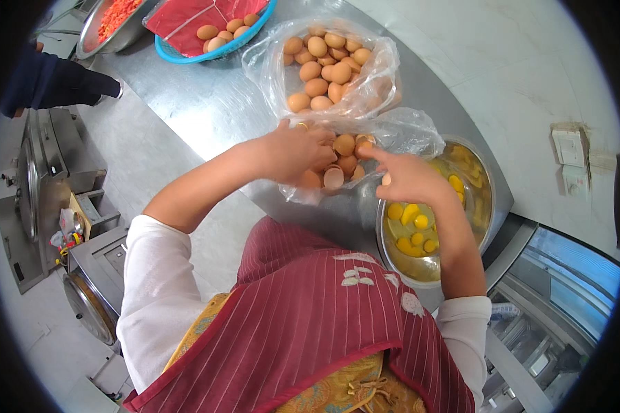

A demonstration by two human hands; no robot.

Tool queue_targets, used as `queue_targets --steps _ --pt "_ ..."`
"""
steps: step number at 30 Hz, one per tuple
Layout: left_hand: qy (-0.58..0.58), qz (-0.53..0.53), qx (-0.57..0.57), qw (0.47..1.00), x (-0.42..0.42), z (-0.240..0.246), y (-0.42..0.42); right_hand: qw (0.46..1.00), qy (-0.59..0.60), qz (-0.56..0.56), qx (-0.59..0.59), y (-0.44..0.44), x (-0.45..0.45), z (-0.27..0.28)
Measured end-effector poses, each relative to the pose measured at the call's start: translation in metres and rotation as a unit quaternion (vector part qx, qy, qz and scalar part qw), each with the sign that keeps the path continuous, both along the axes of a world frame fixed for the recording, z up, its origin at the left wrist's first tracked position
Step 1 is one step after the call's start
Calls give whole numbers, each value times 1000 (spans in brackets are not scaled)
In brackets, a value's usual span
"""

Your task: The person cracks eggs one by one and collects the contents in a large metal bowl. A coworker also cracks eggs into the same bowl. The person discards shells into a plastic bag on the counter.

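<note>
My left hand [302, 152] reaches over a clear plastic bag of eggshells [334, 177], its fingers at the shells; what lies under them is hidden. My right hand [405, 173] is at the bag's right side, index finger pointing at a broken shell, with a small pale brown piece, perhaps shell, by its curled fingers. Beneath the right forearm stands a steel bowl [384, 242] with raw egg whites and several yolks [421, 222]. Beyond the shells, another clear plastic bag holds many whole brown eggs [341, 73].
A blue plastic basket [188, 59] with eggs and a red package stands at the far left of the steel table [201, 113], beside a metal bowl of chopped red food [90, 41]. Another person's dark-clothed leg [77, 82] shows at left. A wall [511, 67] bounds the table's right side.
</note>
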State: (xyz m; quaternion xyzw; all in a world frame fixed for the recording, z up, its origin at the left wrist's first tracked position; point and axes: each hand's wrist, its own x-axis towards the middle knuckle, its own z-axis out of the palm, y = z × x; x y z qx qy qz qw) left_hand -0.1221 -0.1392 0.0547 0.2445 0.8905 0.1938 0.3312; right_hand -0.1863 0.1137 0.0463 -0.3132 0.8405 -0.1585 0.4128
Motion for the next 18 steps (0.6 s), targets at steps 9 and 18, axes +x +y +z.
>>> queue_targets --steps 9,18 --pt "397 377 18 837 -118 -101 -49 993 22 -106 -42 0 17 2" --pt "433 323 -123 833 -169 -146 -40 979 41 -146 -136 13 37 9"
